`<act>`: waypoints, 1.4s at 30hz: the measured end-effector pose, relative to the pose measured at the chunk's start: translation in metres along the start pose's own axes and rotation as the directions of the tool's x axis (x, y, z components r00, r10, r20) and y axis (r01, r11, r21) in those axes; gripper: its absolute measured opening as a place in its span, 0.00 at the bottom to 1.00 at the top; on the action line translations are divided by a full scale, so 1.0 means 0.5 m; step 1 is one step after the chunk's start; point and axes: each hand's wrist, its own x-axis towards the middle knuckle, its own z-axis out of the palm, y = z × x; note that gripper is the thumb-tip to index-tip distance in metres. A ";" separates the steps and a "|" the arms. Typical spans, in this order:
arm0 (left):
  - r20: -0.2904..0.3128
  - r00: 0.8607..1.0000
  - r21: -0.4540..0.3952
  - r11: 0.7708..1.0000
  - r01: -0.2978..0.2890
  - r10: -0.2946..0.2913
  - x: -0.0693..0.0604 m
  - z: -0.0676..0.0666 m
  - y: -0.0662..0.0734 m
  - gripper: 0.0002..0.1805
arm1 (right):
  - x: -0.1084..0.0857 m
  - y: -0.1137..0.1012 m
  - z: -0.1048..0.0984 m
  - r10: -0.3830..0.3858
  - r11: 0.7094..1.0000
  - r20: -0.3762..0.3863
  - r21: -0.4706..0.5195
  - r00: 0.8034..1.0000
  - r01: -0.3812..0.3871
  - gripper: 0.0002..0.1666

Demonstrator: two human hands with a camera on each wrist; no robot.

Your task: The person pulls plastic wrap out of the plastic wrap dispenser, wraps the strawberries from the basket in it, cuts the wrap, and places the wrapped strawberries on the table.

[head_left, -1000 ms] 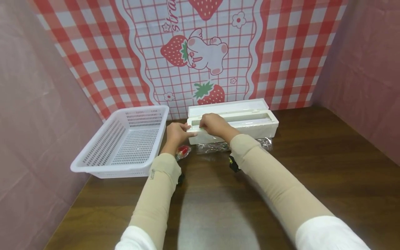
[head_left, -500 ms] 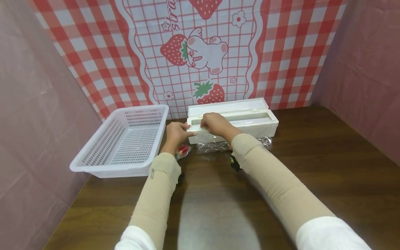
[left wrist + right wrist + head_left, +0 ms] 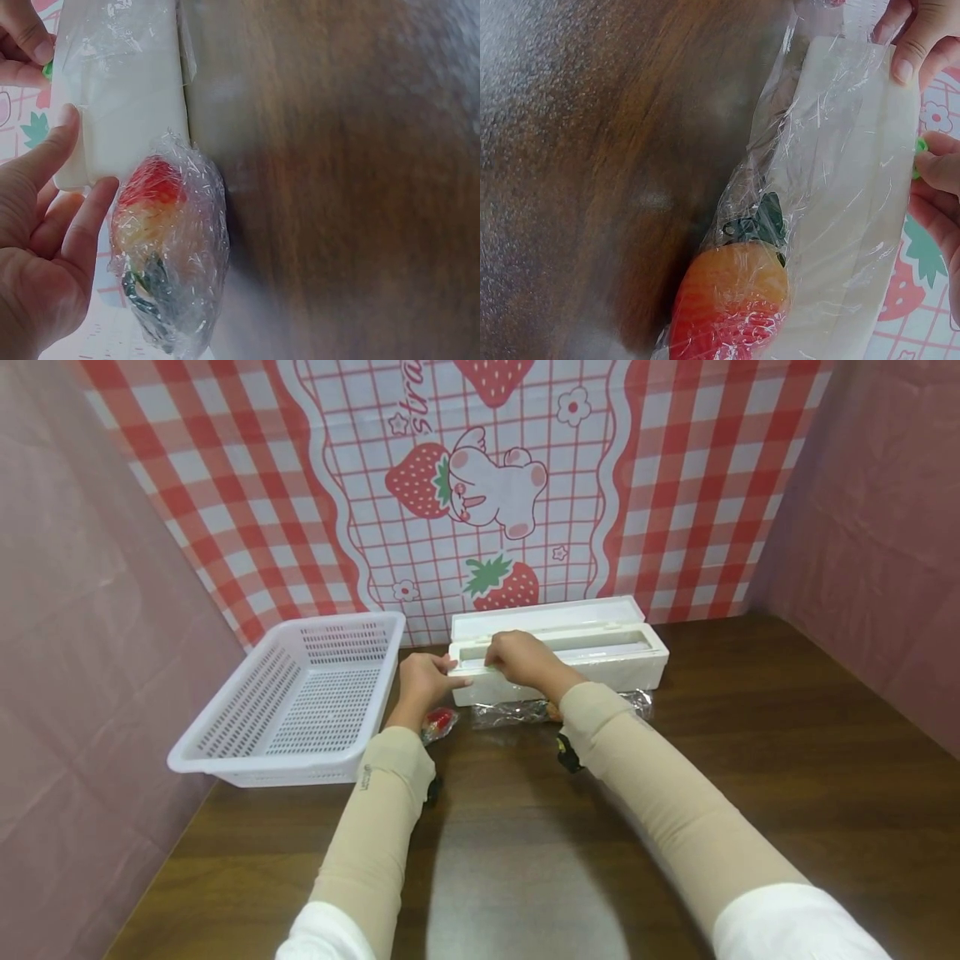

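Observation:
A long white cling film dispenser stands at the back of the table with its lid raised. My left hand grips its left end between thumb and fingers. On the front top edge, my right hand pinches a small green slide cutter, mostly hidden by the fingertips. Clear cling film hangs down the front onto the table. Beside my left wrist lies a film-wrapped red and yellow fruit with green leaves. Under the film by my right wrist is another orange-red fruit with leaves.
A white perforated plastic basket stands left of my left arm. Behind the dispenser hangs a red checked strawberry cloth. Pink cloth walls border both sides of the brown wooden table.
My right hand has slid a little to the right along the dispenser's front edge. My left hand stays at the left end.

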 end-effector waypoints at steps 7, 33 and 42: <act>-0.003 1.000 -0.007 1.000 -0.005 0.005 -0.002 0.001 0.002 0.25 | -0.004 0.005 0.001 -0.002 1.000 -0.012 0.005 1.000 0.002 0.09; -0.001 1.000 0.000 1.000 -0.011 0.011 -0.006 -0.001 0.002 0.26 | -0.018 0.018 0.000 -0.024 0.999 -0.046 0.032 0.999 0.026 0.08; -0.004 1.000 -0.001 1.000 -0.016 0.016 -0.005 -0.001 0.002 0.26 | -0.019 0.018 -0.004 0.001 0.999 -0.023 0.034 1.000 0.000 0.07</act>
